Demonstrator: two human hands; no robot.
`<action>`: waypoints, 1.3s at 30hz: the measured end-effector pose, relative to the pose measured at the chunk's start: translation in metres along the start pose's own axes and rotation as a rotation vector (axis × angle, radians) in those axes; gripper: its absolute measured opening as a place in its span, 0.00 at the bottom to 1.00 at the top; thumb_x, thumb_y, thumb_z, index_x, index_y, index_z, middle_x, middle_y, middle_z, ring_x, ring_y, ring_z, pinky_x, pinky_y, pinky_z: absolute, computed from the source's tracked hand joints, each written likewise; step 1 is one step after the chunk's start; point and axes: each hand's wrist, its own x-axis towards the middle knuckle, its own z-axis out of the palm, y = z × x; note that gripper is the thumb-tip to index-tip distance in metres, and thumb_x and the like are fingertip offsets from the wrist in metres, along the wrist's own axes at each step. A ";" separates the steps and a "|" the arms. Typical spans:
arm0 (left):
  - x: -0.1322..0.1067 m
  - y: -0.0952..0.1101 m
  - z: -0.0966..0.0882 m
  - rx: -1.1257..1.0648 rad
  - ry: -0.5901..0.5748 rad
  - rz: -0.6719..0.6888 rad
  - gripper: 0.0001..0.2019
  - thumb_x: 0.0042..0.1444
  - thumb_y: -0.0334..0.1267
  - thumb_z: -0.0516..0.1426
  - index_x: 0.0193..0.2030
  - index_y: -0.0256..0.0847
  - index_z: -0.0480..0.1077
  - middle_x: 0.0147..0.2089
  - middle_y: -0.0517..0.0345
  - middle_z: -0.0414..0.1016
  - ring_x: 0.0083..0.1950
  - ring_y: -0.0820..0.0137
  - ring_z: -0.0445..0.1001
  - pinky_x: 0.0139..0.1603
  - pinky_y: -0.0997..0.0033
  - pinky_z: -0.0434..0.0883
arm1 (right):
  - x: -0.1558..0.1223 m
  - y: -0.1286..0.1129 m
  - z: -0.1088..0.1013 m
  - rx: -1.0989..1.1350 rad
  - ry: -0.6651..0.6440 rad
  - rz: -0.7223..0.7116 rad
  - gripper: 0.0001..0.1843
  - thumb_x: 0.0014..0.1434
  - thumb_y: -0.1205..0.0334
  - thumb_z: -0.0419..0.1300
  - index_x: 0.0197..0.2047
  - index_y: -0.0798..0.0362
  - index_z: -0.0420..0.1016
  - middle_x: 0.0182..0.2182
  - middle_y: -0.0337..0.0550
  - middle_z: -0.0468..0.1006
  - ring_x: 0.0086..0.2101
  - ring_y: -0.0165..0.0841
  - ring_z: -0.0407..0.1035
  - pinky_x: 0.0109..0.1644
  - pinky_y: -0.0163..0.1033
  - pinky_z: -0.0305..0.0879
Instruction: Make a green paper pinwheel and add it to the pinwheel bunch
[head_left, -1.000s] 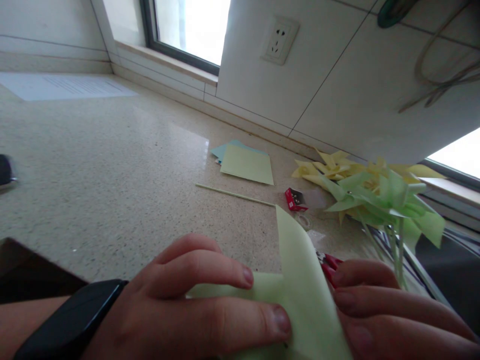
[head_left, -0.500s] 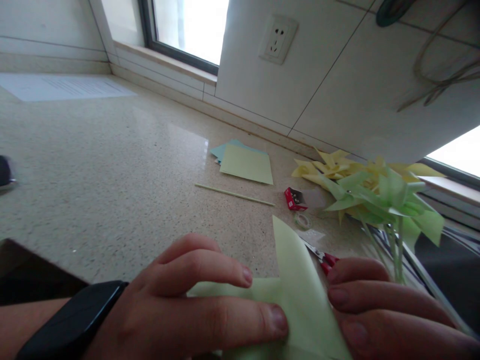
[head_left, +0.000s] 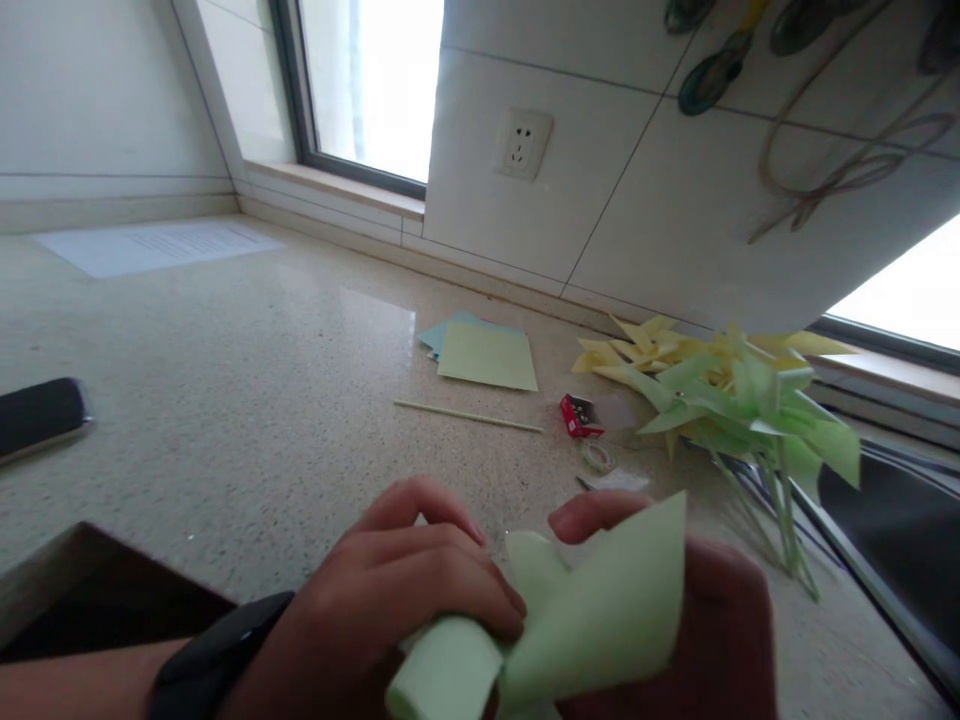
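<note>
Both my hands hold one light green paper sheet lifted just above the speckled countertop. My left hand, with a black watch on its wrist, curls closed over the sheet's left part, where the paper bends into a roll. My right hand grips the sheet from behind, fingers closed, mostly hidden by the paper. A thin stick lies on the counter beyond my hands.
A stack of green and blue paper squares lies near the wall. Finished green and yellow paper pinwheels are piled at the right. A small red box, a tape roll and a black phone lie on the counter.
The green sheet has come up off the counter from being pressed flat, now curled in both hands. The view has tilted up and the red-handled scissors are hidden.
</note>
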 end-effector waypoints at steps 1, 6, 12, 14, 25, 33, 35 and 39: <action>0.002 0.001 0.002 -0.009 0.044 -0.073 0.04 0.58 0.32 0.61 0.37 0.46 0.72 0.30 0.66 0.79 0.33 0.73 0.79 0.46 0.71 0.74 | 0.000 -0.001 0.003 0.013 0.017 0.016 0.33 0.51 0.65 0.68 0.57 0.40 0.59 0.44 0.44 0.75 0.35 0.39 0.74 0.29 0.40 0.72; 0.009 0.007 0.009 -0.301 0.155 -0.531 0.03 0.55 0.36 0.65 0.35 0.45 0.75 0.33 0.64 0.79 0.35 0.69 0.79 0.36 0.73 0.76 | 0.005 -0.001 0.010 0.213 -0.046 0.269 0.35 0.54 0.68 0.66 0.58 0.39 0.53 0.40 0.39 0.75 0.37 0.36 0.74 0.38 0.41 0.75; 0.015 0.007 0.007 -0.604 0.147 -0.821 0.16 0.54 0.43 0.68 0.49 0.44 0.79 0.45 0.57 0.84 0.47 0.61 0.82 0.49 0.67 0.77 | 0.016 -0.005 0.009 0.562 -0.097 0.501 0.28 0.58 0.65 0.65 0.53 0.39 0.52 0.33 0.32 0.74 0.36 0.34 0.75 0.37 0.38 0.73; 0.015 0.006 0.006 -0.680 0.136 -0.857 0.17 0.55 0.43 0.68 0.51 0.44 0.79 0.45 0.57 0.85 0.45 0.63 0.82 0.46 0.69 0.77 | 0.020 -0.007 0.009 0.602 -0.084 0.526 0.29 0.58 0.63 0.66 0.52 0.40 0.51 0.32 0.32 0.75 0.37 0.34 0.75 0.37 0.38 0.73; 0.021 -0.006 0.000 -0.744 0.120 -0.945 0.19 0.52 0.42 0.70 0.50 0.39 0.81 0.40 0.53 0.85 0.40 0.65 0.81 0.42 0.71 0.75 | 0.026 0.002 0.003 0.812 -0.045 0.796 0.29 0.58 0.51 0.70 0.49 0.45 0.54 0.37 0.37 0.80 0.35 0.32 0.76 0.36 0.34 0.70; 0.022 -0.012 -0.001 -0.615 -0.023 -0.873 0.19 0.55 0.43 0.68 0.52 0.42 0.80 0.43 0.55 0.85 0.44 0.62 0.81 0.46 0.67 0.75 | 0.026 0.000 0.002 0.939 -0.375 0.829 0.17 0.53 0.54 0.73 0.43 0.51 0.79 0.36 0.40 0.82 0.40 0.34 0.77 0.45 0.38 0.72; 0.023 -0.012 -0.001 -0.583 -0.039 -0.848 0.19 0.55 0.43 0.68 0.53 0.42 0.80 0.45 0.54 0.85 0.46 0.61 0.81 0.47 0.66 0.75 | 0.027 -0.001 0.002 0.933 -0.359 0.856 0.17 0.51 0.54 0.75 0.42 0.51 0.81 0.36 0.40 0.82 0.39 0.35 0.77 0.44 0.38 0.72; 0.026 -0.010 0.000 -0.571 -0.040 -0.800 0.18 0.55 0.41 0.68 0.53 0.44 0.80 0.45 0.56 0.85 0.47 0.61 0.80 0.50 0.65 0.74 | 0.025 0.003 0.008 0.930 -0.316 0.855 0.17 0.50 0.55 0.75 0.42 0.50 0.83 0.39 0.42 0.84 0.38 0.33 0.77 0.45 0.38 0.72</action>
